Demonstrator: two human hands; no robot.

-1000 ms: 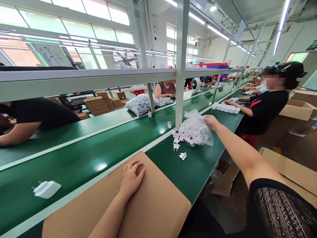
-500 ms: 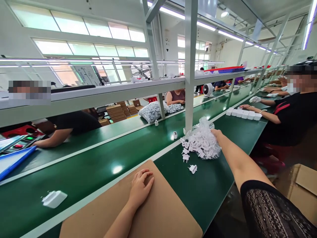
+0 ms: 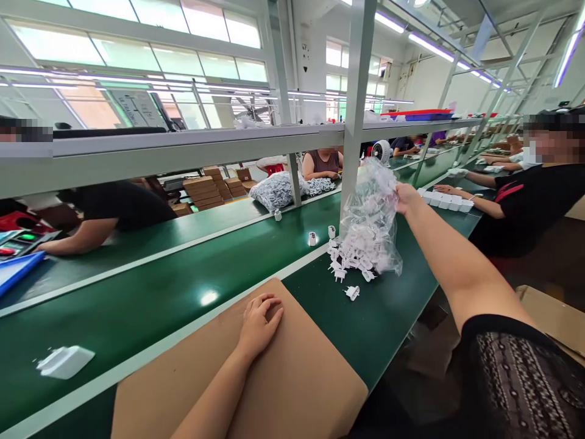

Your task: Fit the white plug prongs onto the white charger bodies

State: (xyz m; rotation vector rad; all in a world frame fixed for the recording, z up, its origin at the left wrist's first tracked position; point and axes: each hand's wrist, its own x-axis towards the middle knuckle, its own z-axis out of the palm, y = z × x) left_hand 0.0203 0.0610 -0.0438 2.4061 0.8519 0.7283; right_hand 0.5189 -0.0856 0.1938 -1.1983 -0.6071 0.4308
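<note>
My right hand [image 3: 404, 197] grips the upper edge of a clear plastic bag [image 3: 375, 183] and holds it raised above the bench. White plug heads with two pins [image 3: 361, 253] fill the lower part of the bag and spill from its left side onto the green surface. One loose plug head [image 3: 352, 293] lies nearer to me. My left hand [image 3: 260, 322] rests on a sheet of brown cardboard [image 3: 311, 366], fingers slightly bent and holding nothing. A white charger [image 3: 65, 362] with pins sits on the green conveyor belt [image 3: 159, 317] at the left.
A grey post [image 3: 357, 103] rises just behind the bag and carries a shelf [image 3: 183, 152]. Small white chargers [image 3: 312, 238] stand on the belt. At right, a co-worker [image 3: 539, 201] sits by a row of white blocks [image 3: 448, 200]. Another bag of parts [image 3: 274, 190] lies across the belt.
My right hand has lifted the bag's edge upward, stretching the bag taller, and the plug heads have settled lower. The charger at left has shifted leftward in view. My left hand stays on the cardboard.
</note>
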